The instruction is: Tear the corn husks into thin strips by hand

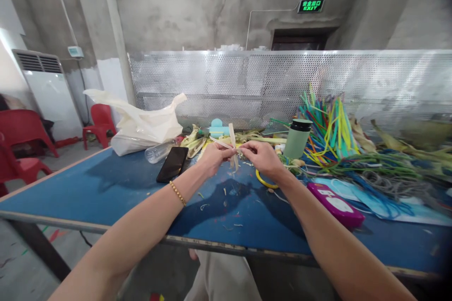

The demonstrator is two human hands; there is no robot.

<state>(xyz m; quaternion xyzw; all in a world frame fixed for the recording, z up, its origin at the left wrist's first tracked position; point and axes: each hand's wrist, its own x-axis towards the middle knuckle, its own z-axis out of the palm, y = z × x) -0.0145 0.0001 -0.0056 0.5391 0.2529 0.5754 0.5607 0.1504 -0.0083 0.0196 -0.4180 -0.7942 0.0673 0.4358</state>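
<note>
Both hands meet above the middle of the blue table point(127, 188). Pinched in my left hand point(215, 157) are pale, flat strips that look like dried corn husk point(232, 135), crossing each other, with one end standing up and another hanging below. My right hand point(264, 156) has its thumb and fingers closed on the same strips from the other side, close to the left fingertips. Part of the strips is hidden behind the fingers. Beneath the right wrist lies a yellow ring point(263, 181). Small pale scraps point(225, 192) are scattered on the tabletop below the hands.
On the left are a black phone point(172, 164), a clear plastic bottle point(157, 153) and a white plastic bag point(148, 124). A green tumbler point(297, 141), colourful strips point(335, 127), tangled cords point(395, 183) and a purple case point(335, 204) stand or lie right. Perforated metal panels point(219, 84) rise behind.
</note>
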